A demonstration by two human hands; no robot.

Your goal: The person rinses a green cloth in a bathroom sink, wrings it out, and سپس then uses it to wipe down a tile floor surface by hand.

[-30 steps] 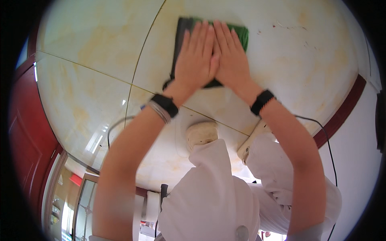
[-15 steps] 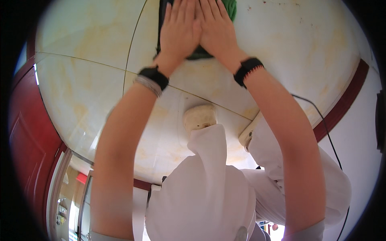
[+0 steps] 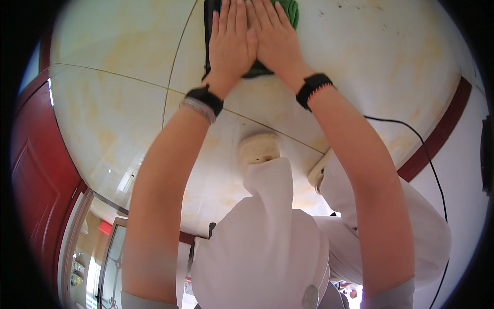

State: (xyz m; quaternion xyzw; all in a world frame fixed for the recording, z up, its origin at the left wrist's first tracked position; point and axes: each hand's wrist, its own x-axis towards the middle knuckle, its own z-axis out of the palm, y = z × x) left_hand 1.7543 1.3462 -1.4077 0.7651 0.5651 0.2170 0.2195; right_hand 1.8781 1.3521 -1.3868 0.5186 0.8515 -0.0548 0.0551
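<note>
At the top of the view, both my palms press down side by side on a dark, flat thing (image 3: 258, 71) lying on the tiled floor; its kind is hard to make out. My left hand (image 3: 230, 49) lies flat with its fingers stretched forward. Against it, thumbs nearly touching, my right hand (image 3: 276, 45) is flat too, fingers extended. A green cloth (image 3: 292, 14) shows past the right hand's fingers, on top of or beside the dark thing. Most of both lies under my hands or beyond the top edge.
Pale marbled tiles (image 3: 123, 108) with dark joints make up the floor. My light shoe (image 3: 259, 148) and white-clad legs are below my arms. A black cable (image 3: 406, 125) curves along the right, near a dark red baseboard (image 3: 437, 131). A red door (image 3: 43, 180) stands at the left.
My hands stay flat on the dark thing with only a slight shift. The view has moved a little, and my left forearm appears farther right in it.
</note>
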